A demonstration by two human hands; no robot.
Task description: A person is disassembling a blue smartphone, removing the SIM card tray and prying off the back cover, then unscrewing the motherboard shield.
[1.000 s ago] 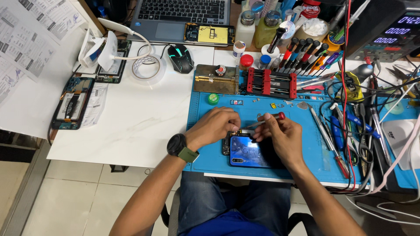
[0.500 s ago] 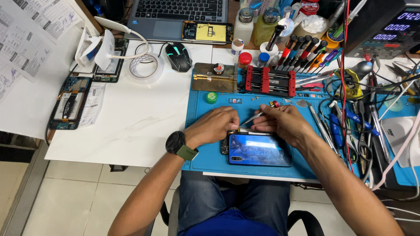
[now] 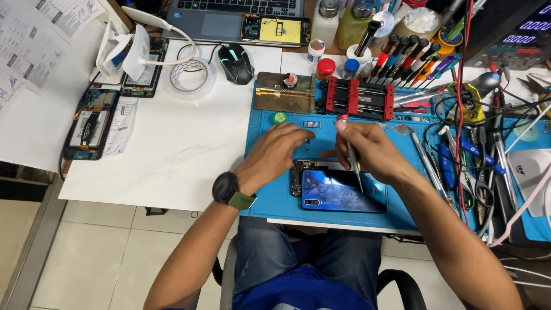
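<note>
A blue phone (image 3: 343, 191) lies on the blue mat (image 3: 270, 198), right in front of the person. The right hand (image 3: 367, 150) pinches a thin screwdriver (image 3: 351, 152) with its fingers closed tight on it, tip down on the phone. The left hand (image 3: 275, 154) rests beside the phone's top edge, fingers loosely bent and a little apart

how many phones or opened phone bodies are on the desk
4 that I can see: the blue phone by the hands, one opened at left, one under the white lamp, one on the laptop. Clutter may hide more.
</note>
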